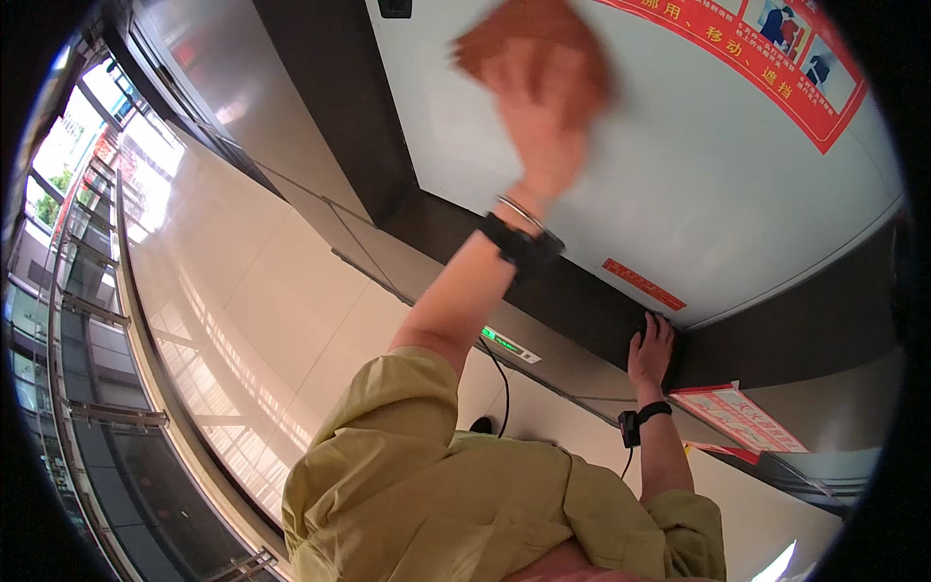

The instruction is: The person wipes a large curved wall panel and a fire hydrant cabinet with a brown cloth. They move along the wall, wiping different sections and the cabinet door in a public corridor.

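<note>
A brown cloth (534,51) is in my left hand (542,109), spread flat under the fingers against a white cabinet door (465,145). Hand and cloth are blurred. A metal bangle and a black band circle that wrist. My right hand (652,349) rests with its fingers extended on the dark frame (582,305) below the door, near its corner; a black strap with a small device is on that wrist. Between the hands, a small red label (644,284) is stuck along the door's lower edge. A larger red and white notice (764,58) covers the door's upper right.
A green-lit exit sign (511,344) sits low on the wall below the frame. Red and white printed sheets (738,418) are at the right. Shiny beige floor tiles (291,313) extend left to a glass and metal railing (120,313). A black cable (504,385) hangs before me.
</note>
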Available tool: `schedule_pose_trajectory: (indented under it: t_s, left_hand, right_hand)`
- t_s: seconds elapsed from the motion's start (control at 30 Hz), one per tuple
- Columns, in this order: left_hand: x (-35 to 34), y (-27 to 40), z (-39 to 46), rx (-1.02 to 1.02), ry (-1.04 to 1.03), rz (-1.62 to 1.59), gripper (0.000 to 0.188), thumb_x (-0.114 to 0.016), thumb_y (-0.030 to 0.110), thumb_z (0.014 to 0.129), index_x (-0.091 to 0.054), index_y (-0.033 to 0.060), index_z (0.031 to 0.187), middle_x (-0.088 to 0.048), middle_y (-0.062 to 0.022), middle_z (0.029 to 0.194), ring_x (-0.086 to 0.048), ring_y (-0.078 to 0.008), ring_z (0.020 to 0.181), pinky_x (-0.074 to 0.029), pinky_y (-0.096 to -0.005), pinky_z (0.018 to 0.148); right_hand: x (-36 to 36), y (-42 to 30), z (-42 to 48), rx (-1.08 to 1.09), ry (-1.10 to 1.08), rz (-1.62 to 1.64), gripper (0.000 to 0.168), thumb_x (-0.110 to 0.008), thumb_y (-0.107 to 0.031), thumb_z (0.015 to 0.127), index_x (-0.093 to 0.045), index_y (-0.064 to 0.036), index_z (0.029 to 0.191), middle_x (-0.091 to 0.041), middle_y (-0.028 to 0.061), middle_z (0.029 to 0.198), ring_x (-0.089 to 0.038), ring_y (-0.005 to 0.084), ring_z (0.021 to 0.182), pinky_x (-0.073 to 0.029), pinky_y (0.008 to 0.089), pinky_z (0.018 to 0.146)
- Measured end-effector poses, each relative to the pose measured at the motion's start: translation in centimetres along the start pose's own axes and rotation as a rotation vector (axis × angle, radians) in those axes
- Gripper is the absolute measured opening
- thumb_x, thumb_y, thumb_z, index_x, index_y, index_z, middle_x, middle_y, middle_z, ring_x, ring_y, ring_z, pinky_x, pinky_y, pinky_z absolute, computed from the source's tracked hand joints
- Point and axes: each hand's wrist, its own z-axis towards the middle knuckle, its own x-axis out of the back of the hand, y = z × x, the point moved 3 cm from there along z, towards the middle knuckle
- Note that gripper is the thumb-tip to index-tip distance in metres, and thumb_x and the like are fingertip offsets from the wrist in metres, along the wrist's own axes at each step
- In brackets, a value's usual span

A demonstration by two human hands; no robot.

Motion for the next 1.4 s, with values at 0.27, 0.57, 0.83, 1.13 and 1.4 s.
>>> schedule_pose_trajectory:
  t_s: [0.27,0.57,0.83,1.13,1.4]
  left_hand:
    - [1.9,-6.4,-7.2,-0.004,-0.198,0.181,0.055,-0.061,0.01,0.081,-0.05,0.0153,0.135,-0.042,-0.0225,0.14,-0.032,-0.0418,0.135,-0.028,-0.0562,0.112]
    - [1.4,-6.3,-7.9,0.254,0.057,0.142,0.069,-0.064,0.015,0.08,-0.036,-0.0007,0.142,-0.036,-0.0297,0.136,-0.031,-0.0505,0.13,-0.026,-0.0565,0.11]
    - [1.4,3.2,-16.7,0.013,-0.603,0.057,0.06,-0.063,0.007,0.077,-0.053,0.0205,0.135,-0.042,-0.0215,0.134,-0.034,-0.0529,0.129,-0.032,-0.063,0.106]
    - [5.1,-15.1,-17.8,1.034,-0.219,0.272,0.089,-0.056,-0.004,0.081,-0.004,0.0033,0.153,-0.009,-0.0293,0.15,-0.027,-0.0471,0.137,-0.029,-0.0469,0.115]
    - [-1.1,5.8,-25.3,1.108,-0.513,-0.248,0.099,-0.055,-0.015,0.077,0.004,0.0069,0.153,0.002,-0.0329,0.147,-0.018,-0.0567,0.136,-0.03,-0.0484,0.114]
  right_hand:
    - [0.3,-0.1,-0.4,-0.003,-0.005,0.023,0.046,-0.05,-0.021,0.095,-0.043,-0.007,0.138,-0.038,0.0173,0.141,-0.035,0.039,0.132,-0.034,0.0486,0.111]
    - [-0.2,-0.1,-0.1,0.012,0.036,-0.007,0.047,-0.051,-0.02,0.093,-0.043,-0.007,0.137,-0.04,0.0169,0.138,-0.036,0.0379,0.13,-0.033,0.0481,0.111]
    - [0.0,0.1,-0.3,0.043,0.057,0.028,0.046,-0.051,-0.02,0.093,-0.043,-0.007,0.136,-0.04,0.017,0.138,-0.037,0.0379,0.129,-0.033,0.0486,0.11]
    - [0.1,-0.4,-0.1,0.057,0.06,0.002,0.047,-0.052,-0.019,0.093,-0.042,-0.007,0.138,-0.04,0.0174,0.138,-0.038,0.0372,0.129,-0.034,0.0487,0.109]
    - [-0.4,0.6,-0.1,0.037,0.053,-0.02,0.048,-0.052,-0.02,0.092,-0.044,-0.008,0.137,-0.041,0.0158,0.137,-0.038,0.0377,0.128,-0.034,0.0483,0.11]
